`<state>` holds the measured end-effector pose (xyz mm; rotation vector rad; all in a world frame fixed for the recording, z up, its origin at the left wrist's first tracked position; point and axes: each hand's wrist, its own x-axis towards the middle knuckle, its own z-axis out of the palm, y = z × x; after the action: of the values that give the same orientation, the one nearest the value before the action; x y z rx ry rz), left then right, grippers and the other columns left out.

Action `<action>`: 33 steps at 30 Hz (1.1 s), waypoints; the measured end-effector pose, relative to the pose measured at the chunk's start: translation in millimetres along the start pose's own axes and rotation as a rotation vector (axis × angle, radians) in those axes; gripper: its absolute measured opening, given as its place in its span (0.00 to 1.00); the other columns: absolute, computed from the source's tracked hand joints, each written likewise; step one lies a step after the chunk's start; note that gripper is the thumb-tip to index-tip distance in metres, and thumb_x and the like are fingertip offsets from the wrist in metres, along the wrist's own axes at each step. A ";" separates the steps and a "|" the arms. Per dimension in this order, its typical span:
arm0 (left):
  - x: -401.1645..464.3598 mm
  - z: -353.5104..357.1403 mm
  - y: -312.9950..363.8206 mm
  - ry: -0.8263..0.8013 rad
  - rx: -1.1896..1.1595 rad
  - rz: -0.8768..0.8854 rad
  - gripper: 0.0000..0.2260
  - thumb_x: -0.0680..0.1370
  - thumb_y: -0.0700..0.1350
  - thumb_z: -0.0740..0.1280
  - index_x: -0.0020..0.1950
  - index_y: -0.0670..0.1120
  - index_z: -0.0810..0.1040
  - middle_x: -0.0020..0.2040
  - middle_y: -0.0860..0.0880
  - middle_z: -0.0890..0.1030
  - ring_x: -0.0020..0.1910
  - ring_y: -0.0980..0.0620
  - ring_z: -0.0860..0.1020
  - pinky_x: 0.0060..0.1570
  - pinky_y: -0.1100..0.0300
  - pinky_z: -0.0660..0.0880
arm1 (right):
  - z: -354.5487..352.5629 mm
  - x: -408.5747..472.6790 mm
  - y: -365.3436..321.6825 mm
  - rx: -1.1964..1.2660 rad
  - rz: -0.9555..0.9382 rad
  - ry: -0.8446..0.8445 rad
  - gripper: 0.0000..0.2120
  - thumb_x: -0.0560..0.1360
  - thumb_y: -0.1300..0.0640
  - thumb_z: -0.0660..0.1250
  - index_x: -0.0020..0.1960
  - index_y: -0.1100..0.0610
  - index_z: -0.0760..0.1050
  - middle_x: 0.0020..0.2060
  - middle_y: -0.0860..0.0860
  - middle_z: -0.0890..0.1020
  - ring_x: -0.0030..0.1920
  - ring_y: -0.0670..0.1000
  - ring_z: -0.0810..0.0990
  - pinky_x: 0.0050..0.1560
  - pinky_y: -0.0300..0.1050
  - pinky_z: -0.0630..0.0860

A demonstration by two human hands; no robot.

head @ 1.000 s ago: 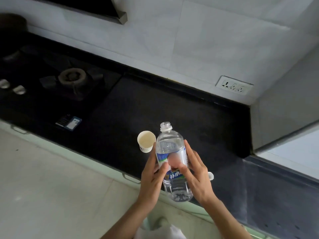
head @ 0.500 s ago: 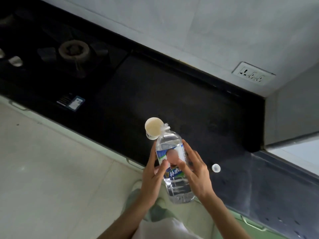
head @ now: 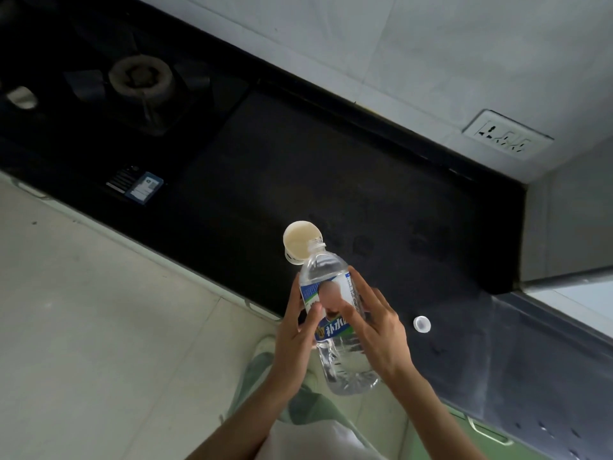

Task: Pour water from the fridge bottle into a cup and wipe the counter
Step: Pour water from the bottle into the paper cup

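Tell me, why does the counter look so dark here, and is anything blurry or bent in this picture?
Head view: the black counter sits underexposed beside the brightly lit wall; straight edges slant and bow from the wide-angle lens; a smudged patch hides part of the bottle label between the left hand and right hand; the cup looks soft.

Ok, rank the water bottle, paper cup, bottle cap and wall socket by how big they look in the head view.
1. water bottle, though nearest the camera
2. wall socket
3. paper cup, partly behind the bottle neck
4. bottle cap
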<state>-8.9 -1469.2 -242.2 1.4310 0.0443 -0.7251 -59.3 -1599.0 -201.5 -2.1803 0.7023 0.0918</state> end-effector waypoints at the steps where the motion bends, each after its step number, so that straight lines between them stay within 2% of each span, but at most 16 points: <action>1: 0.1 0.3 -1.1 -0.002 -0.005 -0.011 0.25 0.78 0.58 0.63 0.74 0.63 0.59 0.66 0.52 0.75 0.58 0.56 0.79 0.47 0.62 0.80 | -0.3 0.6 0.6 -0.010 0.007 -0.003 0.26 0.68 0.27 0.53 0.66 0.22 0.55 0.55 0.34 0.74 0.53 0.42 0.78 0.52 0.48 0.77; 3: 0.6 1.2 -4.1 0.003 -0.012 -0.038 0.26 0.78 0.59 0.62 0.75 0.61 0.59 0.67 0.52 0.75 0.58 0.56 0.80 0.48 0.60 0.80 | -0.9 0.7 2.1 -0.034 0.018 -0.013 0.24 0.70 0.26 0.54 0.64 0.20 0.53 0.55 0.34 0.73 0.52 0.42 0.78 0.52 0.47 0.77; 6: 0.7 3.0 -8.2 0.016 -0.022 -0.069 0.33 0.71 0.67 0.64 0.74 0.62 0.60 0.67 0.50 0.75 0.61 0.49 0.79 0.54 0.48 0.80 | -2.1 -0.1 3.3 -0.045 0.030 -0.028 0.22 0.72 0.29 0.56 0.63 0.18 0.52 0.55 0.34 0.71 0.52 0.44 0.79 0.52 0.49 0.78; 7: 0.2 3.5 -8.8 0.017 -0.027 -0.080 0.35 0.69 0.68 0.64 0.74 0.62 0.60 0.67 0.50 0.75 0.61 0.48 0.79 0.55 0.46 0.79 | -2.6 -0.4 3.5 -0.045 0.034 -0.031 0.22 0.72 0.30 0.56 0.63 0.19 0.52 0.54 0.34 0.71 0.53 0.44 0.78 0.52 0.49 0.78; 10: -0.4 4.8 -9.2 0.015 -0.025 -0.095 0.33 0.70 0.66 0.63 0.74 0.62 0.61 0.67 0.51 0.75 0.60 0.50 0.79 0.55 0.49 0.80 | -3.3 -1.3 4.8 -0.049 0.041 -0.035 0.22 0.73 0.31 0.56 0.65 0.21 0.54 0.54 0.36 0.71 0.53 0.45 0.79 0.51 0.49 0.78; 14: -1.5 5.3 -10.0 0.020 -0.016 -0.097 0.39 0.66 0.72 0.64 0.74 0.62 0.60 0.67 0.51 0.75 0.61 0.49 0.79 0.56 0.49 0.79 | -3.7 -2.8 6.0 -0.037 0.041 -0.037 0.23 0.72 0.29 0.56 0.65 0.21 0.54 0.55 0.35 0.72 0.53 0.45 0.79 0.52 0.51 0.78; 17: -2.6 5.6 -10.0 0.024 -0.015 -0.094 0.37 0.67 0.70 0.63 0.74 0.62 0.60 0.67 0.51 0.75 0.61 0.48 0.79 0.56 0.48 0.79 | -3.5 -3.7 5.2 -0.034 0.045 -0.041 0.26 0.70 0.26 0.54 0.68 0.25 0.56 0.55 0.35 0.72 0.54 0.45 0.79 0.53 0.51 0.78; 19: -3.1 5.6 -9.8 0.019 -0.009 -0.096 0.39 0.66 0.72 0.63 0.74 0.62 0.60 0.67 0.51 0.75 0.61 0.48 0.78 0.57 0.49 0.78 | -3.7 -4.5 4.6 -0.041 0.048 -0.044 0.28 0.70 0.25 0.53 0.69 0.27 0.56 0.56 0.36 0.72 0.54 0.45 0.79 0.52 0.49 0.78; 23: -4.4 5.4 -9.3 0.005 -0.008 -0.091 0.41 0.63 0.75 0.63 0.74 0.62 0.61 0.67 0.51 0.75 0.62 0.50 0.78 0.58 0.49 0.78 | -4.9 -5.4 5.7 -0.026 0.061 -0.041 0.25 0.73 0.31 0.57 0.69 0.27 0.57 0.57 0.37 0.73 0.54 0.46 0.79 0.53 0.52 0.78; 28: -6.1 5.8 -7.9 -0.009 0.001 -0.094 0.30 0.72 0.63 0.60 0.74 0.61 0.59 0.67 0.51 0.74 0.62 0.49 0.78 0.57 0.53 0.78 | -5.0 -6.7 6.0 -0.025 0.044 -0.044 0.27 0.70 0.26 0.53 0.68 0.25 0.55 0.58 0.38 0.74 0.54 0.46 0.79 0.52 0.53 0.79; 33: -7.0 4.9 -7.7 0.002 0.003 -0.079 0.34 0.69 0.67 0.61 0.74 0.61 0.60 0.66 0.51 0.75 0.60 0.50 0.79 0.54 0.53 0.80 | -7.0 -7.9 3.4 -0.033 0.039 -0.045 0.29 0.67 0.24 0.51 0.68 0.25 0.55 0.55 0.37 0.74 0.53 0.45 0.79 0.51 0.52 0.78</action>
<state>-20.0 -1470.5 -245.0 1.4392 0.1019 -0.7883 -68.9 -1602.2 -196.9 -2.1897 0.7225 0.1730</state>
